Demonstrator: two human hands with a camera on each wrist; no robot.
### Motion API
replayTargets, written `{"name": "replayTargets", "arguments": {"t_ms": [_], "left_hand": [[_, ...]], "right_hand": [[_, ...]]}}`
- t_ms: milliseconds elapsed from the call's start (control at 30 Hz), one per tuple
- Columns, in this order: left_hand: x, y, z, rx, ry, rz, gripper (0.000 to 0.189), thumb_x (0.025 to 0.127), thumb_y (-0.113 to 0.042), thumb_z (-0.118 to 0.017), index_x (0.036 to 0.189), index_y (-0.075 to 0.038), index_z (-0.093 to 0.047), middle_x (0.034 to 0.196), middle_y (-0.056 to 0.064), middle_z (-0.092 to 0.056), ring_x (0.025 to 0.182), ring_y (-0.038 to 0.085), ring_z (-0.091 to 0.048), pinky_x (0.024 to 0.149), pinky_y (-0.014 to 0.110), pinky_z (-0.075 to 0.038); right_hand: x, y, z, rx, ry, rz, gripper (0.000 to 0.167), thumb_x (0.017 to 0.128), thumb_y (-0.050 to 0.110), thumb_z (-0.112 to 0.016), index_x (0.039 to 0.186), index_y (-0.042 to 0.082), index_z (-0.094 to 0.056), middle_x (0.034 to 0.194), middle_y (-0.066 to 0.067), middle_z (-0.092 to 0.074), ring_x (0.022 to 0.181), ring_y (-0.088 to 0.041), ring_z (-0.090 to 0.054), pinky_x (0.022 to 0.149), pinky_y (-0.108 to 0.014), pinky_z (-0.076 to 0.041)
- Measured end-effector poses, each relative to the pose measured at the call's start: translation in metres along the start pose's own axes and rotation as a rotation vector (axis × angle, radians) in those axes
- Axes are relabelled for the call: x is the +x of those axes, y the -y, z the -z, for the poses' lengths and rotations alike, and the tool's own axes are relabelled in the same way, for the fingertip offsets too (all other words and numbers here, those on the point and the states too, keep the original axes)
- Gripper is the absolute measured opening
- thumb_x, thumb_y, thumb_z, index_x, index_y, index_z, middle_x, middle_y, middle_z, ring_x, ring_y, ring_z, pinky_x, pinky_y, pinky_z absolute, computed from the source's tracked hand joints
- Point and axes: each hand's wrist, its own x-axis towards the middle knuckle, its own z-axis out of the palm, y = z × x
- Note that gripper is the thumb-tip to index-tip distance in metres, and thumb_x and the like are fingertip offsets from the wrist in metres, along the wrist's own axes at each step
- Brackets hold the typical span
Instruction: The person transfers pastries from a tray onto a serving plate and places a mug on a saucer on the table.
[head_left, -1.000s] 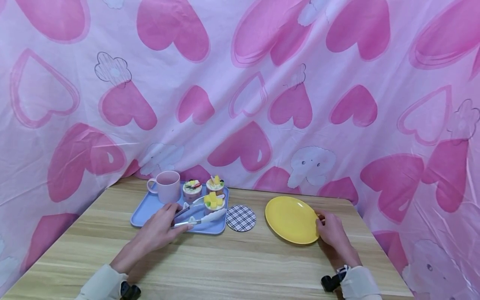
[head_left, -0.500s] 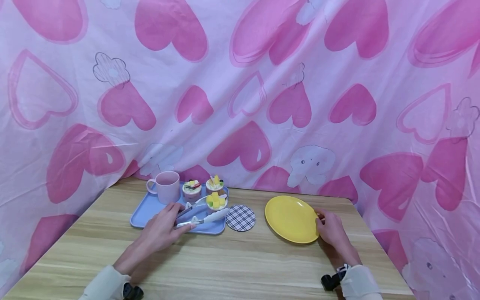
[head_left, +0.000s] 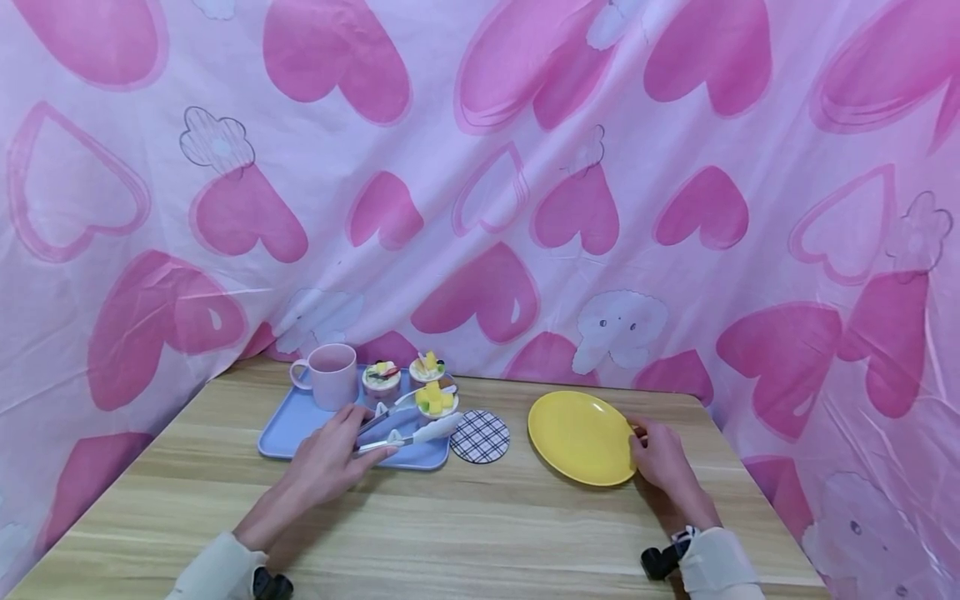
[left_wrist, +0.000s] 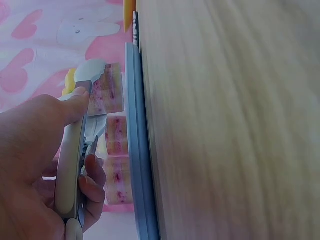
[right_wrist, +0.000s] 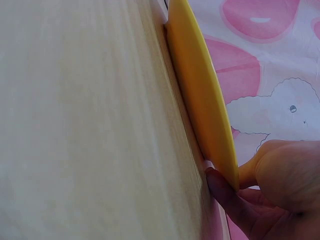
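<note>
My left hand (head_left: 326, 457) grips a pair of tongs (left_wrist: 72, 160), thumb on one arm and fingers round the other. Their white tips lie on either side of the front dessert cup (head_left: 437, 402), topped with yellow fruit cubes. In the left wrist view that clear cup shows pink layers, its base close over the blue tray (head_left: 279, 435). Behind it on the tray are two more dessert cups, one with red and yellow fruit (head_left: 381, 381) and one with yellow pieces (head_left: 427, 368). My right hand (head_left: 663, 457) pinches the right rim of a yellow plate (head_left: 577, 437), thumb above, fingertips below.
A pink mug (head_left: 335, 382) stands at the tray's back left, its handle to the left. Between tray and plate lies a round checked coaster (head_left: 480, 437). Behind the wooden table (head_left: 480, 533) hangs a pink heart-patterned cloth (head_left: 480, 208).
My left hand, the tongs and the front dessert cup between their tips have shifted slightly to the right. My right hand and the plate have stayed in place.
</note>
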Motion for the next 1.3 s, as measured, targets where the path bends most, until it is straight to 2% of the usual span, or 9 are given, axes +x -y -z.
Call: {"name": "replayTargets", "arguments": {"t_ms": [367, 567, 833, 967, 1300], "left_hand": [[0.002, -0.006, -0.002, 0.004, -0.040, -0.023, 0.073, 0.092, -0.058, -0.083, 0.140, -0.007, -0.061, 0.128, 0.010, -0.065, 0.101, 0.021, -0.062, 0.089, 0.047, -0.062], [0.005, -0.011, -0.005, 0.006, -0.071, -0.041, 0.072, 0.093, -0.058, -0.082, 0.141, -0.007, -0.062, 0.133, 0.013, -0.066, 0.108, 0.026, -0.067, 0.094, 0.052, -0.061], [0.011, -0.019, -0.009, -0.006, -0.054, -0.026, 0.072, 0.091, -0.057, -0.083, 0.141, -0.009, -0.062, 0.132, 0.010, -0.066, 0.106, 0.022, -0.064, 0.093, 0.050, -0.062], [0.012, -0.021, -0.011, -0.019, -0.063, -0.030, 0.072, 0.091, -0.057, -0.084, 0.140, -0.010, -0.062, 0.133, 0.009, -0.066, 0.107, 0.022, -0.064, 0.093, 0.049, -0.062], [0.015, -0.025, -0.016, -0.035, -0.078, -0.039, 0.072, 0.091, -0.059, -0.083, 0.140, -0.010, -0.062, 0.132, 0.008, -0.065, 0.106, 0.022, -0.062, 0.091, 0.047, -0.063]], "right_hand": [[0.001, 0.000, 0.001, 0.000, 0.009, -0.015, 0.042, 0.103, 0.002, -0.059, 0.143, -0.010, -0.061, 0.115, -0.028, -0.073, 0.101, -0.035, -0.072, 0.086, -0.049, -0.063], [0.000, 0.001, 0.001, 0.006, 0.007, -0.012, 0.041, 0.103, 0.002, -0.060, 0.143, -0.010, -0.062, 0.114, -0.027, -0.074, 0.101, -0.035, -0.072, 0.085, -0.048, -0.063], [0.001, 0.000, 0.000, 0.000, 0.024, -0.025, 0.043, 0.104, 0.003, -0.058, 0.144, -0.010, -0.060, 0.117, -0.027, -0.073, 0.100, -0.034, -0.071, 0.086, -0.048, -0.063], [0.001, 0.000, -0.001, 0.001, 0.026, -0.022, 0.043, 0.103, 0.003, -0.058, 0.144, -0.011, -0.060, 0.115, -0.027, -0.073, 0.099, -0.033, -0.071, 0.083, -0.046, -0.063], [0.000, 0.001, 0.000, 0.003, 0.017, -0.013, 0.041, 0.104, 0.003, -0.058, 0.143, -0.011, -0.061, 0.114, -0.027, -0.073, 0.100, -0.034, -0.072, 0.086, -0.050, -0.063]]}}
